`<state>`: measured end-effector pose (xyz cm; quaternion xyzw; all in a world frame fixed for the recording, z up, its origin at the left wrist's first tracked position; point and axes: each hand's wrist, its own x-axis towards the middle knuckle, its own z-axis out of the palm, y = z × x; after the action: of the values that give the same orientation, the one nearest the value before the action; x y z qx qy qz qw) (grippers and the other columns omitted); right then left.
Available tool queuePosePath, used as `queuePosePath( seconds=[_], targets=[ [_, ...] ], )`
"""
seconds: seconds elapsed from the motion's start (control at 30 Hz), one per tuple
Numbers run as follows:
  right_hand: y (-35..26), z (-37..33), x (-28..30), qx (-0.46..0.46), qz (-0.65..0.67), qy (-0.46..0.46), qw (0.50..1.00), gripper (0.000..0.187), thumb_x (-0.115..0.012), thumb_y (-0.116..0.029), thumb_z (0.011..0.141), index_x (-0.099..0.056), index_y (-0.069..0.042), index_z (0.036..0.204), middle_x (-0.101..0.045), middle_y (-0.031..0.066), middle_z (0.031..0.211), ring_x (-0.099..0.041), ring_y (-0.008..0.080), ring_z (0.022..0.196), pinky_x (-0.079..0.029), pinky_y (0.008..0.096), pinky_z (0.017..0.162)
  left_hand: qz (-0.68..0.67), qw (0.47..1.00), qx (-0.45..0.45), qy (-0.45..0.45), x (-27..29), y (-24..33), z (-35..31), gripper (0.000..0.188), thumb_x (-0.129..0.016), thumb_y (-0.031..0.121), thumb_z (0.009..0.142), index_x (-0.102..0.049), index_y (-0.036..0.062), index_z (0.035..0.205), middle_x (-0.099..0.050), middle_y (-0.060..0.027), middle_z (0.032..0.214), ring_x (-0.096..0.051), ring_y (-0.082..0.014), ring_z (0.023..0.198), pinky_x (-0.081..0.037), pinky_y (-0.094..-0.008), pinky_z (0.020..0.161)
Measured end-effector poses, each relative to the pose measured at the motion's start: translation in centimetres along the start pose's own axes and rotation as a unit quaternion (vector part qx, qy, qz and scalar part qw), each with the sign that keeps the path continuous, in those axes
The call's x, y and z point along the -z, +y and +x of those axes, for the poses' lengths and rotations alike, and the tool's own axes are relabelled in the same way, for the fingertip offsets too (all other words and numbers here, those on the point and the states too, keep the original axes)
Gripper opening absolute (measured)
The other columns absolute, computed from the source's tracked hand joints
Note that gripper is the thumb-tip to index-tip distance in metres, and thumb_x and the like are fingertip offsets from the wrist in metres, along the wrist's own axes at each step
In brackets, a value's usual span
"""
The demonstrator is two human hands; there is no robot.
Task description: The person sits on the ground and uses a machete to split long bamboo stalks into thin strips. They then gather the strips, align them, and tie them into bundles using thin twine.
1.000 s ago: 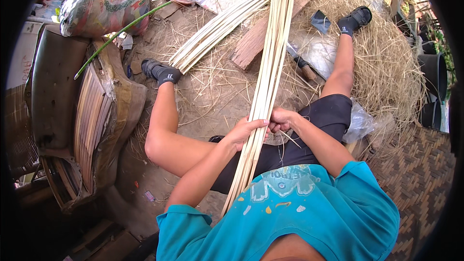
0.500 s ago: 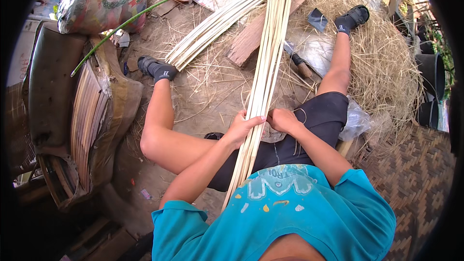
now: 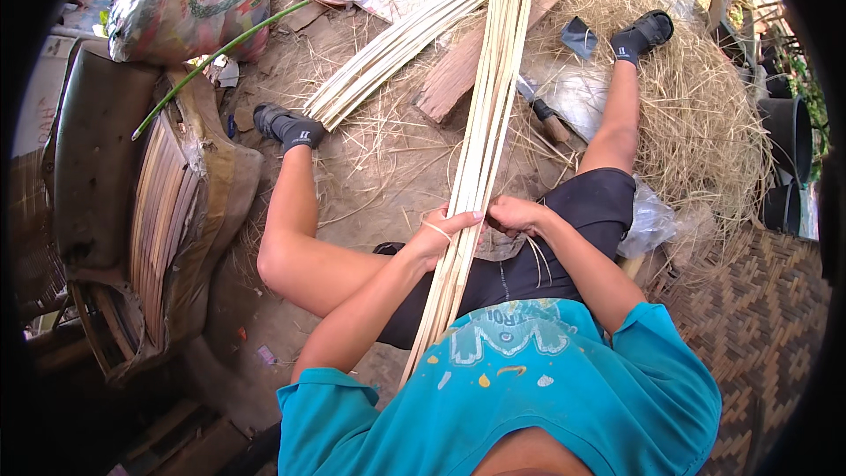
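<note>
Head view: the person sits on a bare dirt floor point(image 3: 388, 167) strewn with dry straw point(image 3: 705, 123), a woven mat point(image 3: 749, 326) to the right of the grip and a worn chair point(image 3: 150, 203) well off to its left. A second pile of split strips point(image 3: 388, 53) and a wooden plank point(image 3: 467, 70) lie beyond the hands.

The bundle of bamboo strips point(image 3: 493, 97) runs between the legs, its long axis nearly straight away from the body, the far end leaning slightly right toward the top rim, the near end reaching the shirt. The left hand point(image 3: 445, 231) lies flat against the bundle, fingers extended over it, not closed. The right hand point(image 3: 513, 213) touches its right edge with fingers curled, pinching strips.
</note>
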<state>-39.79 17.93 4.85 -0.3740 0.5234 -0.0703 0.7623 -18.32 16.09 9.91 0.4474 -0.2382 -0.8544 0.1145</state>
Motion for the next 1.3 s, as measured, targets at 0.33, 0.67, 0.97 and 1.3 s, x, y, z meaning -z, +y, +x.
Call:
queuePosePath(
  seconds=[0.33, 0.67, 0.97, 1.3],
  targets=[
    [-3.4, -8.2, -2.0, 0.172, -0.317, 0.284, 0.888, 0.025, -0.062, -0.032, 0.096, -0.066, -0.008, 0.101, -0.071, 0.0188, 0.080, -0.068, 0.0412, 0.081, -0.051, 0.0519, 0.074, 0.099, 0.990, -0.098, 0.027, -0.4, -0.6, 0.3, 0.036, -0.076, 0.020, 0.090, -0.059, -0.0015, 0.113, -0.067, -0.0095, 0.091, -0.068, -0.0169, 0.070, -0.059, -0.0323, 0.061],
    [-7.5, -3.5, -3.3, 0.296, -0.284, 0.179, 0.894, 0.026, -0.068, -0.031, 0.095, -0.079, -0.009, 0.103, -0.076, 0.0126, 0.103, -0.074, 0.0301, 0.084, -0.056, 0.0364, 0.074, 0.255, 0.953, -0.157, 0.048, 1.7, -1.7, 1.5, 0.026, -0.064, 0.011, 0.092, -0.062, -0.0037, 0.113, -0.069, -0.0085, 0.097, -0.065, -0.0191, 0.091, -0.053, -0.0340, 0.083],
    [-1.1, -5.5, -6.9, 0.152, 0.450, 0.109, 0.873, 0.030, -0.056, -0.031, 0.106, -0.068, -0.005, 0.116, -0.042, -0.0096, 0.067, -0.034, 0.0017, 0.052, -0.029, 0.0194, 0.046, 0.048, 0.998, -0.028, 0.007, -0.8, 0.4, -0.4, 0.035, -0.075, 0.019, 0.091, -0.062, -0.0006, 0.117, -0.068, -0.0076, 0.096, -0.067, -0.0140, 0.079, -0.057, -0.0290, 0.070],
    [0.2, -9.9, -0.5, 0.163, 0.197, 0.235, 0.938, 0.027, -0.055, -0.025, 0.105, -0.057, -0.005, 0.123, -0.067, 0.0078, 0.099, -0.064, 0.0125, 0.078, -0.054, 0.0278, 0.070, 0.035, 0.999, 0.019, 0.008, 0.4, -0.5, 0.5, 0.027, -0.069, 0.029, 0.095, -0.065, 0.0023, 0.099, -0.067, -0.0083, 0.080, -0.068, -0.0162, 0.071, -0.057, -0.0295, 0.062]
  ],
)
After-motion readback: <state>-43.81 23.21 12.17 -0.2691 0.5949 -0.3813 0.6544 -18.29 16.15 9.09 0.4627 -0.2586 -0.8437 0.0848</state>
